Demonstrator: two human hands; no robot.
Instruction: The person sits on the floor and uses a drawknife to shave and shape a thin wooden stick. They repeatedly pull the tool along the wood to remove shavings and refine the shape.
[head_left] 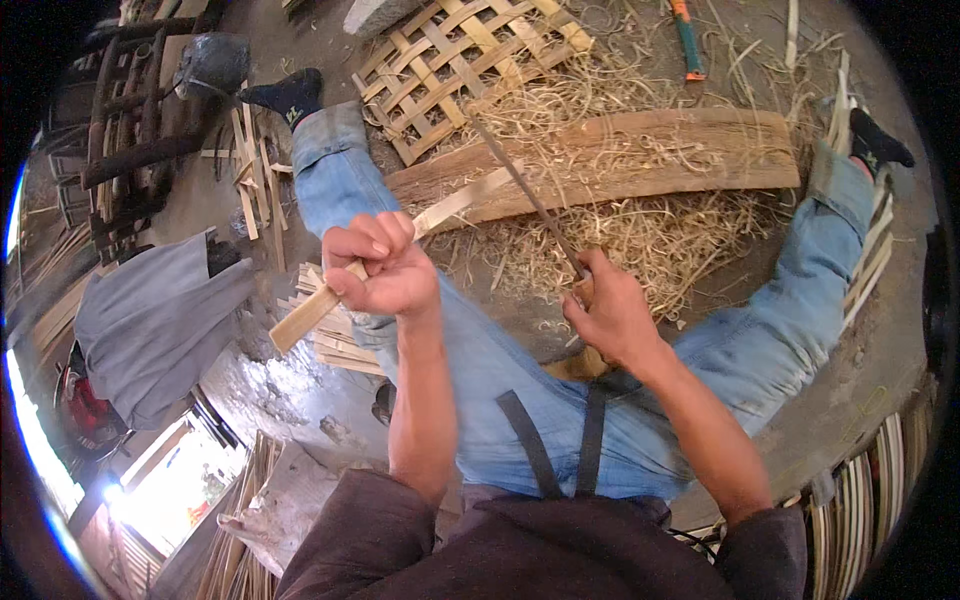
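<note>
My left hand [385, 268] is closed around a flat, pale wooden strip [305, 318]. One end sticks out toward the lower left; the other runs up and right over a wooden plank [650, 158]. In my right hand [615, 308] is the handle of a long, thin-bladed knife [535, 198], its blade pointing up and left. The blade crosses in front of the plank, near the strip's far end; whether they touch I cannot tell. Curled wood shavings [650, 262] lie heaped around the plank, between my outstretched legs.
Beyond the plank lies a woven lattice panel [470, 60], with an orange-and-green handled tool [688, 40] to its right. Cut strips [335, 335] are piled beside my left leg. More strips [860, 510] stand at the lower right. A grey cloth [150, 310] hangs at the left.
</note>
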